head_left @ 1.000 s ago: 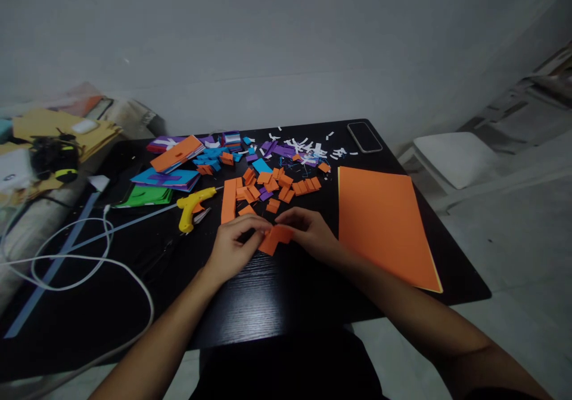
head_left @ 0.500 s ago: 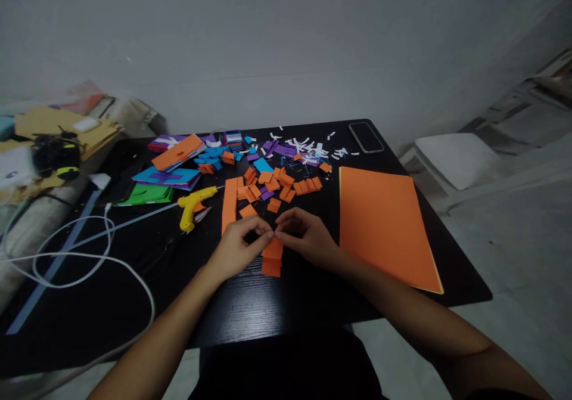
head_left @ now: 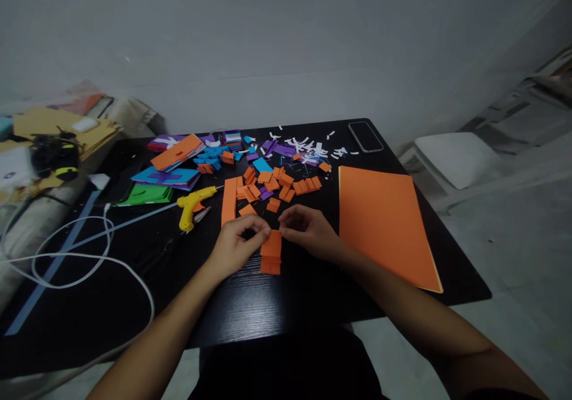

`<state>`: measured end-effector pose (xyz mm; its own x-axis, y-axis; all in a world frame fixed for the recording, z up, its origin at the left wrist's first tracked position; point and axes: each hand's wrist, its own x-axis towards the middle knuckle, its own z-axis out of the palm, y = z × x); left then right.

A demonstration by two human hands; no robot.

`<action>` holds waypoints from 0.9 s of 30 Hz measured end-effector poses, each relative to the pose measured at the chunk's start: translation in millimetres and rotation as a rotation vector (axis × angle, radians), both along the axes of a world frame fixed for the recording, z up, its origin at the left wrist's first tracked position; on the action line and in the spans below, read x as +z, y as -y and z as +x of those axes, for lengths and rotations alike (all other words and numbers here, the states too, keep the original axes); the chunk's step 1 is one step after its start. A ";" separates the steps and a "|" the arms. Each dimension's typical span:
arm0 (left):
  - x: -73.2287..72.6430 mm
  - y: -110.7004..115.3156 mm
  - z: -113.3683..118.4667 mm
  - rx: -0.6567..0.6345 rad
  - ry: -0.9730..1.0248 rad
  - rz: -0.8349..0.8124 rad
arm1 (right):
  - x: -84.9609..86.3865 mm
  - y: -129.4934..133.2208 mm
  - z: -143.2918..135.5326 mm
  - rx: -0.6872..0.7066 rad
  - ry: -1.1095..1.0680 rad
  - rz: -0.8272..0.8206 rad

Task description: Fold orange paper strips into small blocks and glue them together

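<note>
A short orange paper strip [head_left: 271,249] with a folded lower end lies between my hands, near the front of the black table. My left hand [head_left: 239,242] pinches its upper left corner between thumb and index finger. At the strip's upper right edge is my right hand [head_left: 308,230], thumb and index fingertips close together at the paper; the fingers are curled. Just beyond my hands lie several small folded orange paper pieces [head_left: 286,192]. A longer orange strip [head_left: 229,200] rests behind my left hand.
A yellow glue gun [head_left: 192,206] lies left of my hands, near stacked coloured paper [head_left: 167,176] and a white cable [head_left: 149,295]. Large orange sheets [head_left: 384,227] lie at right. White paper scraps [head_left: 308,146] and a phone [head_left: 366,136] are at the back.
My fingertips have parted slightly along the strip's top edge, the right hand shifting a little right, so more of the orange paper shows. Other things stay in place.
</note>
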<state>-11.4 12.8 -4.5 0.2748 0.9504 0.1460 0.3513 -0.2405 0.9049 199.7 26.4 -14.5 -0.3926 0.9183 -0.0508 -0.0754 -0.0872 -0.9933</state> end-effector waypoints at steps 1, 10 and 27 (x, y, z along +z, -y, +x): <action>0.4 0.2 0.4 0.010 0.009 -0.011 | 0.0 -0.8 0.6 0.001 -0.002 -0.009; 2.0 0.2 3.5 0.108 0.090 -0.129 | 2.4 -3.1 2.3 -0.014 0.114 0.073; -1.4 -1.8 1.6 -0.028 0.033 -0.234 | 1.2 -2.3 0.1 0.032 0.197 0.016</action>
<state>-9.8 14.6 -5.9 0.3003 0.9514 -0.0685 0.3170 -0.0318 0.9479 199.8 28.8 -13.3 -0.4055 0.9069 -0.1148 0.1236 -0.0701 -0.9899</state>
